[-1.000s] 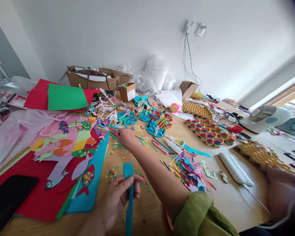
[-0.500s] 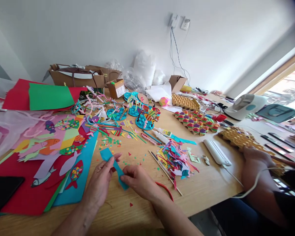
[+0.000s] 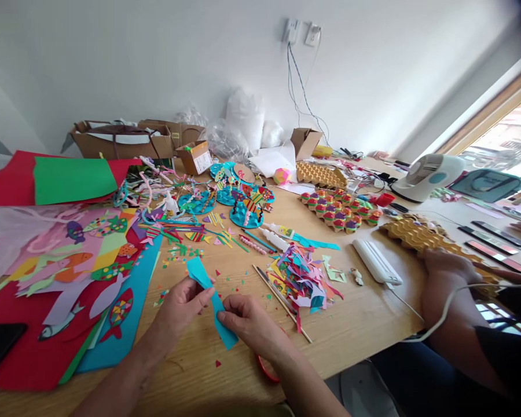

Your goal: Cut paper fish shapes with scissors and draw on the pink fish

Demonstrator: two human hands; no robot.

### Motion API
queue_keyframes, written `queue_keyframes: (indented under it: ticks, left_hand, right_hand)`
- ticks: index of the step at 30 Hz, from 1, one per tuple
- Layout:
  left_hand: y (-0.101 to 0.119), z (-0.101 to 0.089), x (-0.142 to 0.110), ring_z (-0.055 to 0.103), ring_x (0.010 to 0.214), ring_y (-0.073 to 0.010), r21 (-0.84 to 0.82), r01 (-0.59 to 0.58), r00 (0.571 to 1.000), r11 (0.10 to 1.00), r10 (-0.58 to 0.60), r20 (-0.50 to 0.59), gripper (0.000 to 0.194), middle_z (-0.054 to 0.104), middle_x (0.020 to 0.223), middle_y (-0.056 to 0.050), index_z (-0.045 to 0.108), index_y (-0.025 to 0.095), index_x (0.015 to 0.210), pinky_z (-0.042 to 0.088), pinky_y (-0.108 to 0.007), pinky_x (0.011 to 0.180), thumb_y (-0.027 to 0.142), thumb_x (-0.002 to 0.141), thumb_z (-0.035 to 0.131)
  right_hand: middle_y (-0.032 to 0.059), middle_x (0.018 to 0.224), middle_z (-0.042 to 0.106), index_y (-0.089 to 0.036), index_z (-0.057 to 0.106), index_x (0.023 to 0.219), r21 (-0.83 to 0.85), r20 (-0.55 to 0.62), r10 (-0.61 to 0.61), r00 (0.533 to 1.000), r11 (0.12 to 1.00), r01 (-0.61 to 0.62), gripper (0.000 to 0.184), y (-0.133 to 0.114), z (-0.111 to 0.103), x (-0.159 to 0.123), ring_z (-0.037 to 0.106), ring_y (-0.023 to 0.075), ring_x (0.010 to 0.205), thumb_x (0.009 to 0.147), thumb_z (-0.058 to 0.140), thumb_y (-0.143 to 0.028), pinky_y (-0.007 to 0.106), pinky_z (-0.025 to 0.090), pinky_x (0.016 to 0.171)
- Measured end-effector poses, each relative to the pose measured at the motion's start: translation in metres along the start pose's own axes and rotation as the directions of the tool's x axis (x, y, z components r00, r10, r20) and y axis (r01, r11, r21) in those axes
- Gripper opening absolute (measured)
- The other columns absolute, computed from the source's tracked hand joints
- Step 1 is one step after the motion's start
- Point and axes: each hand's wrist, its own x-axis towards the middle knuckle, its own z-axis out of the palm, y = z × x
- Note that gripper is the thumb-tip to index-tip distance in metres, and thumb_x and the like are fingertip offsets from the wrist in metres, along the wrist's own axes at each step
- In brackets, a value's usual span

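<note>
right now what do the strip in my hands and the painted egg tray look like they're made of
The strip looks like matte turquoise paper or thin card, judging by its flat, even colour and clean edges. The painted egg tray is probably moulded pulp or cardboard, given its cupped shape and tan edges; its paint finish is unclear.

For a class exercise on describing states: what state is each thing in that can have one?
Left hand, closed on blue strip
Right hand, closed on blue strip
Blue strip, held in both hands
Small box, open
Large box, open
Left wall socket, plugged in
White fan, on or off unclear
</note>
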Motion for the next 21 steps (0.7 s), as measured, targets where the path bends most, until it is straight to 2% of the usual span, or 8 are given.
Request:
queue_keyframes:
  ticks: [5, 8, 10, 12, 14, 17, 19, 21]
  left_hand:
    - [0.009, 0.003, 0.005, 0.049, 0.049, -0.0110, 0.058, -0.065, 0.994, 0.996, 0.069, -0.079, 0.015, 0.054, 0.052, 0.006, 0.051, 0.020, 0.064, 0.039, -0.022, 0.049, 0.030, 0.064, 0.063]
    - [0.014, 0.006, 0.004, 0.054, 0.056, -0.0119, 0.045, -0.096, 0.992, 0.994, 0.099, -0.080, 0.017, 0.059, 0.060, 0.005, 0.053, 0.020, 0.076, 0.042, -0.022, 0.053, 0.026, 0.064, 0.063]
    - [0.013, 0.009, 0.003, 0.056, 0.058, -0.0125, 0.006, -0.127, 0.990, 0.992, 0.127, -0.065, 0.036, 0.060, 0.064, 0.005, 0.051, 0.020, 0.098, 0.043, -0.022, 0.053, 0.023, 0.064, 0.063]
    - [0.011, 0.013, 0.001, 0.056, 0.057, -0.0127, -0.045, -0.166, 0.984, 0.985, 0.163, -0.068, 0.058, 0.059, 0.065, 0.006, 0.039, 0.024, 0.117, 0.044, -0.022, 0.052, 0.019, 0.065, 0.063]
    - [0.008, 0.015, -0.002, 0.057, 0.058, -0.0131, -0.084, -0.229, 0.971, 0.970, 0.221, -0.095, 0.068, 0.058, 0.069, 0.006, 0.031, 0.028, 0.125, 0.045, -0.022, 0.051, 0.018, 0.066, 0.063]
    - [0.005, 0.012, -0.006, 0.057, 0.063, -0.0143, -0.026, -0.299, 0.947, 0.954, 0.293, -0.130, 0.058, 0.059, 0.082, 0.001, 0.048, 0.031, 0.117, 0.048, -0.025, 0.054, 0.017, 0.064, 0.067]
    - [0.004, 0.009, -0.007, 0.057, 0.062, -0.0148, 0.060, -0.274, 0.951, 0.960, 0.280, -0.132, 0.044, 0.060, 0.083, -0.002, 0.062, 0.027, 0.102, 0.049, -0.025, 0.055, 0.017, 0.060, 0.070]
    - [0.003, 0.006, -0.007, 0.057, 0.061, -0.0158, 0.068, -0.203, 0.969, 0.977, 0.211, -0.133, 0.041, 0.060, 0.076, -0.002, 0.065, 0.026, 0.098, 0.049, -0.025, 0.054, 0.017, 0.058, 0.071]
  right_hand:
    - [-0.0067, 0.054, 0.034, -0.017, 0.044, 0.062, -0.011, -0.033, 0.040, 0.999, 0.999, -0.040, 0.018, 0.000, -0.003, -0.006, 0.030, 0.0070, 0.050, 0.077, 0.050, -0.024, 0.019, 0.024, 0.044]
    - [-0.0055, 0.059, 0.042, -0.016, 0.050, 0.070, 0.076, -0.051, 0.005, 0.999, 0.997, -0.001, 0.011, -0.005, -0.002, -0.004, 0.037, 0.0074, 0.054, 0.076, 0.055, -0.025, 0.019, 0.030, 0.049]
    - [-0.0036, 0.066, 0.050, -0.016, 0.053, 0.080, 0.195, -0.048, -0.034, 0.998, 0.980, 0.042, 0.017, -0.010, -0.001, 0.001, 0.044, 0.0085, 0.059, 0.074, 0.060, -0.030, 0.019, 0.035, 0.054]
    - [-0.0020, 0.068, 0.055, -0.016, 0.053, 0.081, 0.324, -0.039, -0.049, 0.998, 0.944, 0.059, 0.027, -0.015, 0.001, 0.007, 0.050, 0.0095, 0.060, 0.069, 0.065, -0.038, 0.021, 0.039, 0.057]
    - [-0.0019, 0.064, 0.057, -0.016, 0.054, 0.077, 0.424, -0.037, -0.045, 0.998, 0.904, 0.057, 0.033, -0.019, 0.002, 0.013, 0.052, 0.0099, 0.058, 0.065, 0.068, -0.043, 0.022, 0.042, 0.058]
    - [-0.0023, 0.058, 0.056, -0.015, 0.057, 0.075, 0.498, -0.047, -0.047, 0.998, 0.865, 0.064, 0.035, -0.022, 0.003, 0.016, 0.053, 0.0101, 0.053, 0.066, 0.068, -0.046, 0.023, 0.043, 0.055]
    - [-0.0023, 0.057, 0.057, -0.015, 0.059, 0.077, 0.512, -0.047, -0.048, 0.998, 0.857, 0.065, 0.035, -0.022, 0.004, 0.016, 0.053, 0.0098, 0.052, 0.065, 0.068, -0.047, 0.022, 0.043, 0.054]
    - [-0.0028, 0.056, 0.057, -0.015, 0.060, 0.080, 0.515, -0.042, -0.044, 0.998, 0.855, 0.059, 0.036, -0.022, 0.006, 0.015, 0.052, 0.0094, 0.051, 0.065, 0.069, -0.046, 0.022, 0.043, 0.054]
